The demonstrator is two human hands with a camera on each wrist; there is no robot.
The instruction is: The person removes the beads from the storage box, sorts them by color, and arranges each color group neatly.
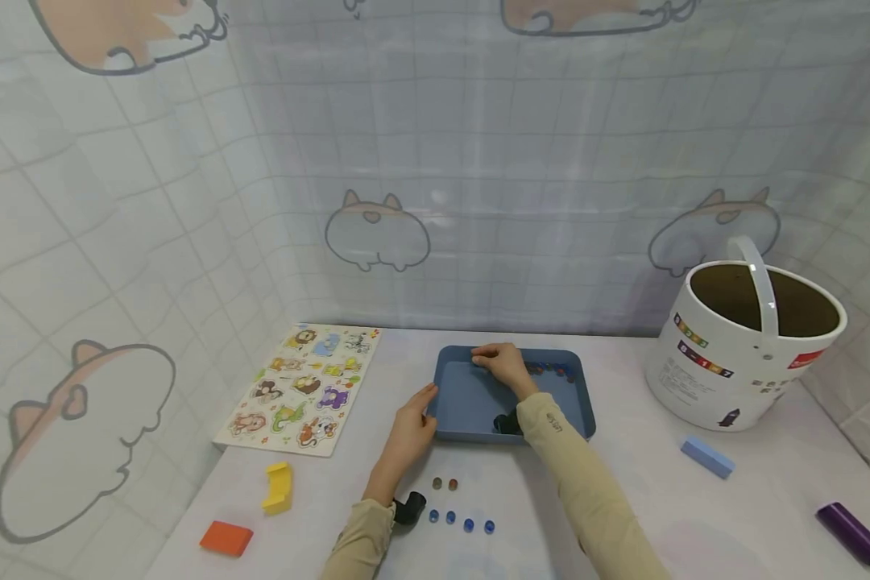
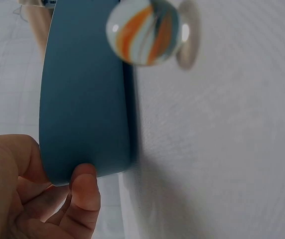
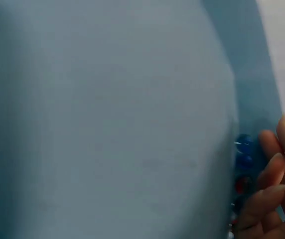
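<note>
A blue tray [image 1: 445, 379] lies on the white table in the middle. My left hand [image 1: 410, 428] rests against its near left corner, and in the left wrist view the thumb [image 2: 85, 191] touches the tray wall [image 2: 82, 99]. My right hand [image 1: 503, 364] is inside the tray at the far rim, fingers [image 3: 269, 186] loosely bent beside blue and red marbles [image 3: 243, 152]. More marbles [image 1: 553, 370] lie along the far wall. I see nothing pinched. An orange-striped marble [image 2: 142, 30] lies on the table near the tray.
Two brownish marbles [image 1: 444, 484] and a row of blue marbles [image 1: 460, 522] lie near the table's front. An animal puzzle board [image 1: 300, 387] is at the left, with a yellow block [image 1: 279, 487] and an orange block [image 1: 226, 538]. At the right are a white bucket [image 1: 739, 354], a light blue block [image 1: 706, 457] and a purple block [image 1: 853, 532].
</note>
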